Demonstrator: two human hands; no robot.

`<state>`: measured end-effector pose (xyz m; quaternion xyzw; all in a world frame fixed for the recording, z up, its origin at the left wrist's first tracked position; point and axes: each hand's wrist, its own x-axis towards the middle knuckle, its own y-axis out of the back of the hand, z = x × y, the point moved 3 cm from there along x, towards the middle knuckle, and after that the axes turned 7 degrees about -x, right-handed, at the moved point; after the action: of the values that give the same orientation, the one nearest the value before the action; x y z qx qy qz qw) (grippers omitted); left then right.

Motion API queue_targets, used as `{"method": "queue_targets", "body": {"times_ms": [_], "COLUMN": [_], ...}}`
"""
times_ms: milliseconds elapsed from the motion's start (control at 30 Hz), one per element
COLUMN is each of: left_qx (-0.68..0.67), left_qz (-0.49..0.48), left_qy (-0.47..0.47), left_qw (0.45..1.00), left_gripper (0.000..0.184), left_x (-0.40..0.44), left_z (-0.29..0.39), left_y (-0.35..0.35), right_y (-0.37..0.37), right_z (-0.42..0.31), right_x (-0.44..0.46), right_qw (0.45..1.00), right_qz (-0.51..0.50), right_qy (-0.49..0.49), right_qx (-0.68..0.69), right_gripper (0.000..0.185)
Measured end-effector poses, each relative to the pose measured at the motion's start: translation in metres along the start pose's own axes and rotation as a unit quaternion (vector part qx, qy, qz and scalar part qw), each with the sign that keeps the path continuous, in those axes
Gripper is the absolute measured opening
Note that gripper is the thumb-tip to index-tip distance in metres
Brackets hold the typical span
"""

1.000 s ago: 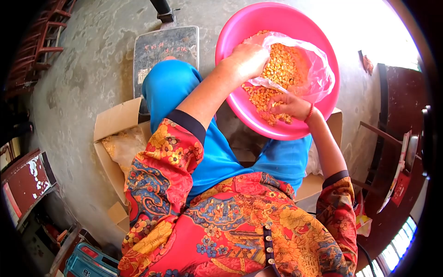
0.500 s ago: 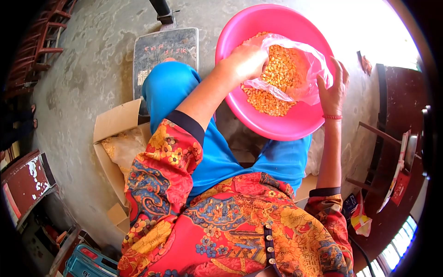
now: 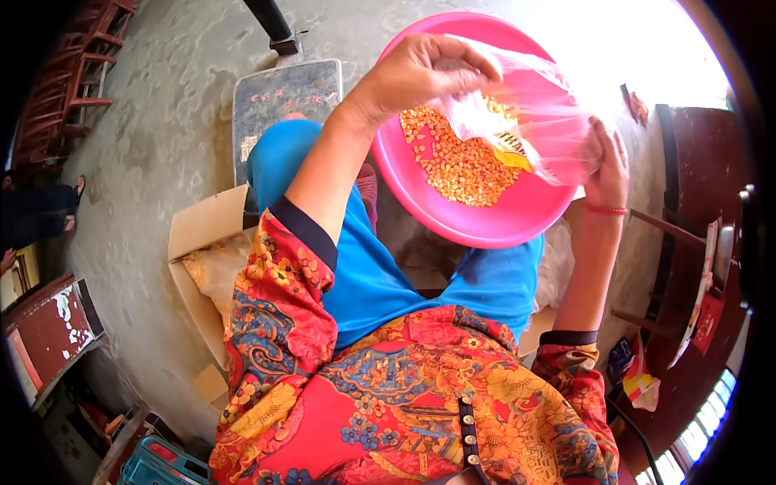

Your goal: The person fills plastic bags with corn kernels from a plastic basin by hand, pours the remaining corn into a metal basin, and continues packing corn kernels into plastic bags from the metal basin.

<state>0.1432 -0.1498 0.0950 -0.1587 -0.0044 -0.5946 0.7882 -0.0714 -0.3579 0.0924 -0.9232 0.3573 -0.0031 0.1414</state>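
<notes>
A deep pink plastic basin (image 3: 412, 194) sits over my knees, with loose orange-yellow corn kernels (image 3: 465, 174) spread over its bottom. Above the kernels a thin, clear pinkish plastic bag (image 3: 554, 121) is stretched between my hands, with a yellow printed patch on its lower part. My left hand (image 3: 428, 71) is closed on the bag's edge over the far left of the basin, thumb and fingers pinched together. At the basin's right rim my right hand (image 3: 605, 162), with a red bracelet at the wrist, grips the bag's other side; its fingers are partly blurred.
A platform scale (image 3: 283, 97) with a dark post stands on the concrete floor ahead. An open cardboard box (image 3: 206, 218) holding a plastic bag is beside my left leg. Wooden furniture (image 3: 703, 170) lines the right; a person's feet (image 3: 77, 194) show far left.
My left hand has come up out of the bag and now pinches its edge. The bag is lifted, stretched and flatter, and more kernels lie loose in the basin.
</notes>
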Motion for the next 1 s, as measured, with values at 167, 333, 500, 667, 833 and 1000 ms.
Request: {"method": "queue_targets", "body": {"times_ms": [167,333,500,667,833,1000], "left_qx": [0.024,0.355,0.168,0.095,0.192,0.315], "left_qz": [0.083,0.143,0.192,0.210,0.165,0.103], "left_qy": [-0.041,0.051,-0.065,-0.131,-0.022,0.071], "left_qw": [0.995,0.923,0.965,0.964,0.967,0.941], "left_gripper": [0.014,0.019,0.024,0.021,0.033,0.036], "left_x": [-0.003,-0.005,0.002,0.001,0.007,0.003], "left_z": [0.010,-0.027,-0.015,0.004,-0.041,-0.038], "left_y": [0.010,0.019,0.017,0.015,0.027,0.007], "right_y": [-0.014,-0.017,-0.032,-0.031,-0.018,0.038], "right_z": [-0.003,0.032,0.012,-0.009,0.032,0.124], "right_x": [0.002,0.008,0.025,0.039,0.037,0.031], "right_qw": [0.995,0.994,0.999,0.980,0.996,0.687], "right_qz": [0.083,0.036,0.031,-0.143,0.061,-0.057], "right_qy": [0.011,-0.087,-0.009,0.115,-0.006,-0.015], "right_qx": [-0.055,-0.062,-0.023,0.078,-0.071,-0.724], "right_gripper": [0.017,0.018,0.018,0.024,0.037,0.031]}}
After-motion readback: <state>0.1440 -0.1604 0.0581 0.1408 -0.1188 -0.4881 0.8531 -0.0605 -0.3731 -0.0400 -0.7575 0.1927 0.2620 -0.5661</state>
